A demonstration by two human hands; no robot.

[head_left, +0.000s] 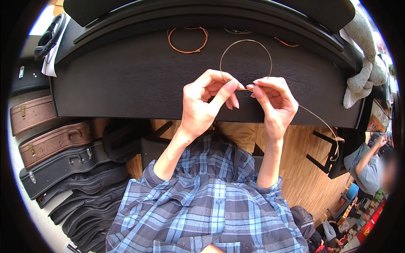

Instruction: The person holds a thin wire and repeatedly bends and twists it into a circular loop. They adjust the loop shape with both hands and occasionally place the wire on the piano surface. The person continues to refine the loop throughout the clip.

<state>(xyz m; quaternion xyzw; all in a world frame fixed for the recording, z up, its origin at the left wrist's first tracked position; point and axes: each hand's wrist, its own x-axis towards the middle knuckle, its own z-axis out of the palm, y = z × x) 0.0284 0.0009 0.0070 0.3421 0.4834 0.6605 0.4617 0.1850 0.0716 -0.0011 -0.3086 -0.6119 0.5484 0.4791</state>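
Observation:
My left hand (204, 101) and my right hand (276, 103) are raised close together over the dark tabletop (126, 80). Between them they hold a thin wound instrument string (246, 40), bent into a round loop that stands out beyond my fingers. Both hands pinch it with thumb and fingertips where the loop comes together. A long loose end of the string curves out past my right hand and hangs down to the right, curling at its tip. A tiny green bit shows at my left fingertips.
A coiled copper-coloured string (190, 52), a pale coil (238, 31) and a short orange strand (287, 42) lie toward the back. A grey plush toy (360, 80) sits at the right end, headphones (50, 38) at the left. Instrument cases (63, 145) line the left floor; a person (363, 164) is at right.

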